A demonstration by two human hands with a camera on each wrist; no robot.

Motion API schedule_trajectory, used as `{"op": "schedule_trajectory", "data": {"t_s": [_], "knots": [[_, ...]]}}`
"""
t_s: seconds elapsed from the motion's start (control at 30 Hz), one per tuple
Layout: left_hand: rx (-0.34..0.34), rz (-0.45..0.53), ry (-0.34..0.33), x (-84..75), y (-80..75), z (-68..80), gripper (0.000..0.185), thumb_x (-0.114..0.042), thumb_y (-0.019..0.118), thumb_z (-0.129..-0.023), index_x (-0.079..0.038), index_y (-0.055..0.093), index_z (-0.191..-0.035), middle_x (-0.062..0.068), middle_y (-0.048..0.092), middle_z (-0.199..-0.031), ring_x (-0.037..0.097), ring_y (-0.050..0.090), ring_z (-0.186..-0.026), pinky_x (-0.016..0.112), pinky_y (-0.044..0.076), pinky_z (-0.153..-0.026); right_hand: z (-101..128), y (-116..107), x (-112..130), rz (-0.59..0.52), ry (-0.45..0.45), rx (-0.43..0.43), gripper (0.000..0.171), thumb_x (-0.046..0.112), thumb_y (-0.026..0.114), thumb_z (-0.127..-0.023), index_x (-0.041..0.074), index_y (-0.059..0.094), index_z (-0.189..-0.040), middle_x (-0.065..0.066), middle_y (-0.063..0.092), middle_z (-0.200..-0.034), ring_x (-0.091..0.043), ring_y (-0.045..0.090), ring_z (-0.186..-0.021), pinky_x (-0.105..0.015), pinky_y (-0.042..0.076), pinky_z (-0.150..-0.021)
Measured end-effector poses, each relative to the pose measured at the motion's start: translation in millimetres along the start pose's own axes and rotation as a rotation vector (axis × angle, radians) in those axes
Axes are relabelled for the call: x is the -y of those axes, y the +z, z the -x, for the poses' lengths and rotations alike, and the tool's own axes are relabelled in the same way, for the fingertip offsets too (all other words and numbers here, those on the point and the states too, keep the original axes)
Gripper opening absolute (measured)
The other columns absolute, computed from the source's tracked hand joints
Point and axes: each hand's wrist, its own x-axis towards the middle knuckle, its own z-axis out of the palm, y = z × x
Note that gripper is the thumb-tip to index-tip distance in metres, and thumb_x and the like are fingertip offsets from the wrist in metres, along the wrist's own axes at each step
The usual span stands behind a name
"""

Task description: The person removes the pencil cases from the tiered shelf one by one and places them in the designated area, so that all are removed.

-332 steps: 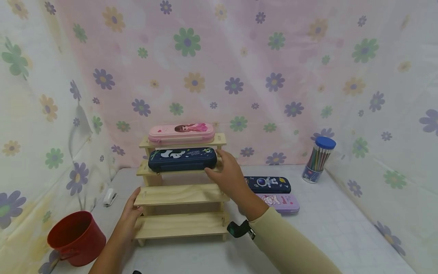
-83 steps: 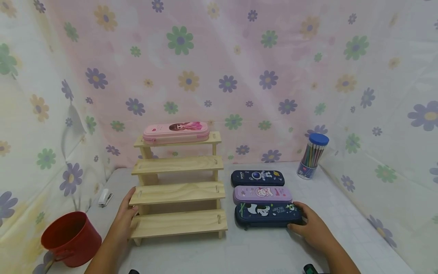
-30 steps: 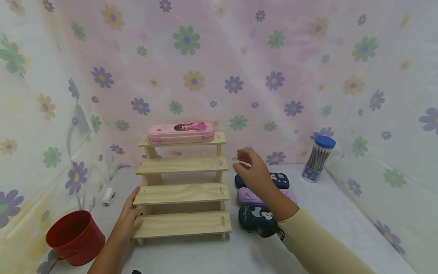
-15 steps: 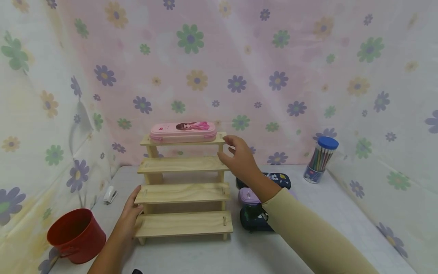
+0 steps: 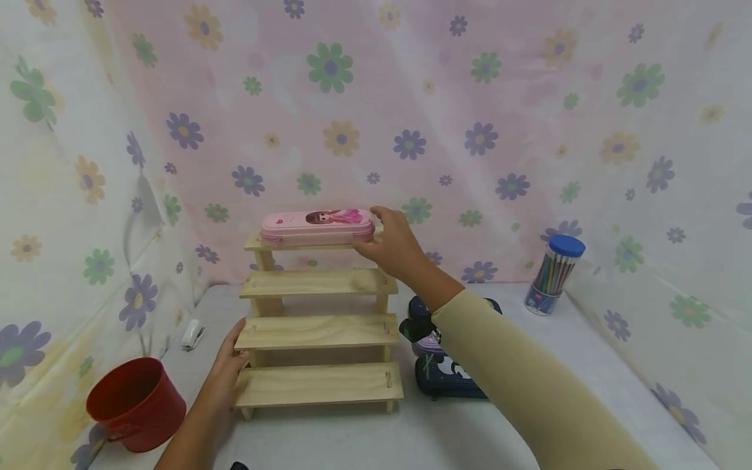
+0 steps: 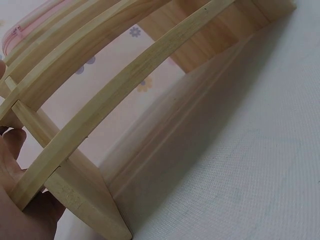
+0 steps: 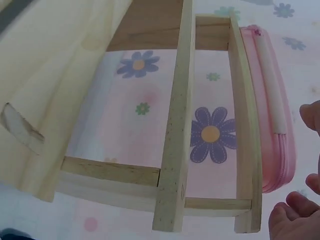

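Observation:
A tiered wooden shelf (image 5: pixel 317 331) stands left of the middle. On its top tier lies a pink pencil case (image 5: pixel 294 227) with a doll picture; the lower tiers are bare. My left hand (image 5: pixel 222 372) grips the shelf's left end, and in the left wrist view its fingers (image 6: pixel 12 142) wrap around the board edges. My right hand (image 5: pixel 398 249) is at the case's right end, thumb by the front and a finger near the back corner. In the right wrist view those fingers (image 7: pixel 295 212) are spread, with a gap beside the pink case (image 7: pixel 272 110).
Right of the shelf lie a panda pencil case (image 5: pixel 446 378), a purple one (image 5: pixel 427 343) and a dark one (image 5: pixel 493 305), partly hidden by the right arm. A red pot (image 5: pixel 138 405) and a white stapler (image 5: pixel 192 334) stand left. A pencil tub (image 5: pixel 551 274) stands back right.
The panda case has gone from the second tier to the table, in front of the other two. My right hand has since risen leftward to the pink case. The left hand stays on the shelf.

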Motion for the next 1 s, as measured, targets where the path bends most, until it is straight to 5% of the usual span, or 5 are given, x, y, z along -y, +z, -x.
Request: {"op": "schedule_trajectory", "data": {"t_s": [0.27,0.6,0.8,1.0], "knots": [[0.003,-0.001,-0.022,-0.8,-0.3,-1.6,0.071,-0.005,0.028,-0.108,-0.022,-0.002,-0.170,0.007,-0.003,-0.177,0.034,-0.006,-0.163,0.065,-0.008,-0.126,-23,7,-2,0.076,0.023,0.093,0.108,0.055,0.080,-0.087,0.010,0.022,-0.167,-0.014,0.027,-0.169,-0.032,0.032,-0.154,-0.049,0.032,-0.125],[-0.013,-0.026,-0.020,-1.7,-0.1,-0.4,0.072,-0.004,0.029,-0.107,-0.019,-0.002,-0.170,0.003,-0.006,-0.177,0.032,-0.005,-0.163,0.060,-0.005,-0.128,-26,13,-4,-0.001,0.100,0.180,0.123,0.059,0.081,-0.084,0.015,0.004,-0.169,-0.010,0.030,-0.169,-0.030,0.041,-0.149,-0.051,0.033,-0.124],[-0.010,-0.026,-0.013,-0.8,-1.7,0.0,0.071,-0.005,0.029,-0.107,-0.020,-0.001,-0.170,0.004,-0.006,-0.177,0.032,-0.007,-0.163,0.063,-0.008,-0.127,-25,17,0,0.028,0.119,0.117,0.114,0.062,0.079,-0.085,0.013,0.019,-0.167,-0.010,0.035,-0.166,-0.030,0.044,-0.146,-0.051,0.038,-0.121],[0.003,-0.021,0.031,1.9,-1.5,-0.7,0.070,-0.003,0.028,-0.107,-0.016,-0.002,-0.170,0.013,-0.006,-0.177,0.040,-0.006,-0.162,0.068,-0.009,-0.124,-21,22,3,0.059,0.133,0.035,0.093,0.062,0.079,-0.084,0.012,0.044,-0.154,-0.007,0.052,-0.145,-0.025,0.055,-0.123,-0.046,0.050,-0.107]]}}
